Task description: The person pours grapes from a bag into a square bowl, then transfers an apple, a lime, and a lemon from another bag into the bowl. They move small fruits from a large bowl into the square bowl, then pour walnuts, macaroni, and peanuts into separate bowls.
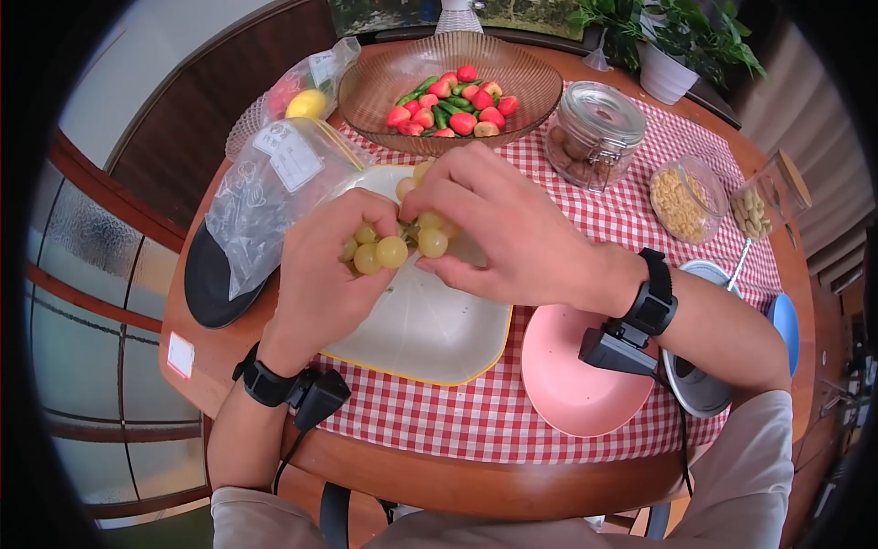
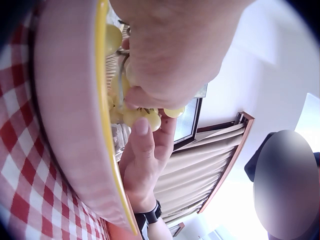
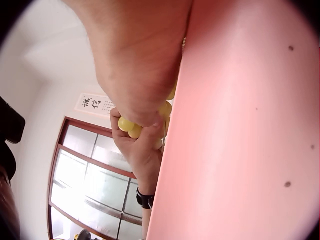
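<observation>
Over the white yellow-rimmed tray (image 1: 430, 343), both hands hold a bunch of pale green grapes (image 1: 391, 252). My left hand (image 1: 320, 252) grips the bunch from the left, fingers curled round it and several grapes showing beside the thumb. From the right, my right hand (image 1: 508, 224) pinches the bunch with curled fingers and thumb. A thin stem shows between the two hands. In the left wrist view, the right thumb presses against a grape (image 2: 150, 121). Part of the bunch is hidden behind the fingers.
A pink plate (image 1: 585, 393) lies front right, beside a grey bowl (image 1: 704, 393). Behind stand a brown glass bowl (image 1: 366, 101) of strawberries and green vegetables, and a lidded jar (image 1: 594, 137). At left, a plastic bag (image 1: 251, 210) overlaps a black plate (image 1: 215, 284).
</observation>
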`<action>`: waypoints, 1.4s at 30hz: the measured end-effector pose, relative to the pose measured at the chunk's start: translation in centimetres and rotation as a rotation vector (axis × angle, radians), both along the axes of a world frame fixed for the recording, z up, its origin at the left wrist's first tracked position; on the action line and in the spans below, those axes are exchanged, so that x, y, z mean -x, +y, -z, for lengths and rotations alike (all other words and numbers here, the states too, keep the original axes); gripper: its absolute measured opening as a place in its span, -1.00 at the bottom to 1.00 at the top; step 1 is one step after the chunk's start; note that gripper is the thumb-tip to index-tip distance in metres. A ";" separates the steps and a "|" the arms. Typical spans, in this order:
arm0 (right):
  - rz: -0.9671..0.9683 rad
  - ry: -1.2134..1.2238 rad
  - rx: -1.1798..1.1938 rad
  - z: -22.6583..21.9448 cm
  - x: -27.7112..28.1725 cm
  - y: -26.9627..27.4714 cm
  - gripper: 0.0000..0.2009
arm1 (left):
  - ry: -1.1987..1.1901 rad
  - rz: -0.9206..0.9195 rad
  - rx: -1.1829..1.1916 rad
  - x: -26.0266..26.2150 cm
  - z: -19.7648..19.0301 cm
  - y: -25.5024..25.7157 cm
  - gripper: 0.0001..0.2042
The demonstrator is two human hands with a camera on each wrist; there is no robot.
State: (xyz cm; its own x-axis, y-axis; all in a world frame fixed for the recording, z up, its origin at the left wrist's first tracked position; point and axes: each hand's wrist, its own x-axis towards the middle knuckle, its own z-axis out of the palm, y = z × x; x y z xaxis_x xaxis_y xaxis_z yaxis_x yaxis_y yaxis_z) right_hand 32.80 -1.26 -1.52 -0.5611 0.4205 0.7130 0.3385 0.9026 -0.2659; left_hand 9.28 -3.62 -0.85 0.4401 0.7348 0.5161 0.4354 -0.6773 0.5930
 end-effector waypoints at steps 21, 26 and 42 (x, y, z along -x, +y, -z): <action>0.185 -0.222 0.298 1.1 -0.4 0.0 -0.36 | 0.211 -0.027 0.125 -0.1 0.7 0.8 -0.25; 0.209 -0.333 0.300 0.1 -0.6 -0.7 -0.31 | 0.320 -0.086 0.380 -0.5 -0.6 0.3 -0.29; 0.017 -0.234 0.381 0.2 -0.3 -0.2 -0.57 | 0.287 0.055 0.022 -1.0 -0.1 0.1 -0.73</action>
